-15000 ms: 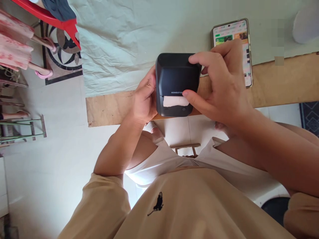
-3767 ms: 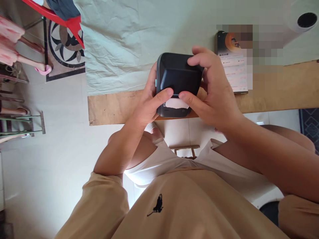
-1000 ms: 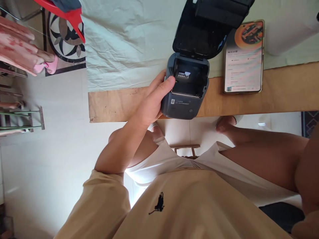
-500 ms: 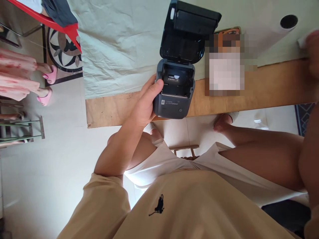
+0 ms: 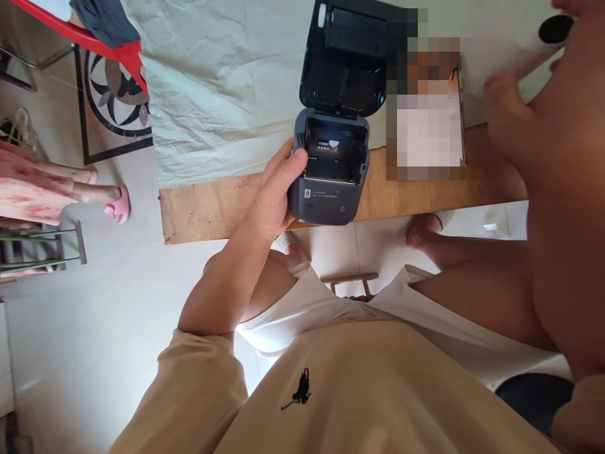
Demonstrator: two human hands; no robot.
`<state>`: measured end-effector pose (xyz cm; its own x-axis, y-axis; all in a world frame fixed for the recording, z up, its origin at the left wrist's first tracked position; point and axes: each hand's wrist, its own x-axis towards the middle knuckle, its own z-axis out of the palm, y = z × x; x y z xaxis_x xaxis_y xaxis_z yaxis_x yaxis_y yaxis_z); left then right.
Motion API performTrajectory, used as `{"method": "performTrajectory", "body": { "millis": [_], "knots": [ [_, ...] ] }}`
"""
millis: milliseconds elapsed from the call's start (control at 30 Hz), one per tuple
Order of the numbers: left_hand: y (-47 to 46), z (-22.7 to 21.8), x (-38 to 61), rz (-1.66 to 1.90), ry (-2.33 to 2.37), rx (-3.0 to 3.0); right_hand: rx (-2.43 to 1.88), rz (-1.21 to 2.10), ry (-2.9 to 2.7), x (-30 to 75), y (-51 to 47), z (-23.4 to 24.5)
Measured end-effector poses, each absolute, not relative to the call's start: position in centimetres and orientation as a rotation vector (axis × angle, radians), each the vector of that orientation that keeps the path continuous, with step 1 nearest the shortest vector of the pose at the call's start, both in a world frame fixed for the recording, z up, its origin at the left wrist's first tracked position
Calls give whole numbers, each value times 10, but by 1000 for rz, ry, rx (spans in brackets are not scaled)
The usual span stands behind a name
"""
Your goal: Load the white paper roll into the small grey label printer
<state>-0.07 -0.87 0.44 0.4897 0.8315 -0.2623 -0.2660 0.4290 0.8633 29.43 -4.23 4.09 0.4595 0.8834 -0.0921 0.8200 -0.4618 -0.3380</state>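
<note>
My left hand (image 5: 274,195) is closed on a dark grey label printer (image 5: 326,205), thumb over its side rim and fingers beneath. The printer's lid (image 5: 343,75) stands wide open, tipped away from me. Its bay shows a small printed sticker, and a power symbol is on the front. On the right, my right hand (image 5: 543,107) is smeared by motion, with thumb and fingers apart. It reaches over a pale round object with a dark round opening (image 5: 555,29), perhaps a roll; I cannot tell whether they touch.
A blurred-out flat item (image 5: 428,129) lies right of the printer. Pale green cloth (image 5: 222,82) covers the table, leaving its wooden edge (image 5: 212,211) bare. At left are a red-edged surface (image 5: 127,53), a person's pink slipper (image 5: 120,205) and a stool (image 5: 42,246).
My right hand has come in from the right edge to the pale round object. My left hand and the printer have hardly moved. The person in pink slippers has shifted their feet.
</note>
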Motion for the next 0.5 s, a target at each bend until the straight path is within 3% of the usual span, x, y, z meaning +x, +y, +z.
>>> {"method": "performTrajectory", "body": {
  "millis": [500],
  "knots": [
    [-10, 7, -2, 791, 762, 802, -2507, 359, -1260, 293, -38, 31]
  ]
}}
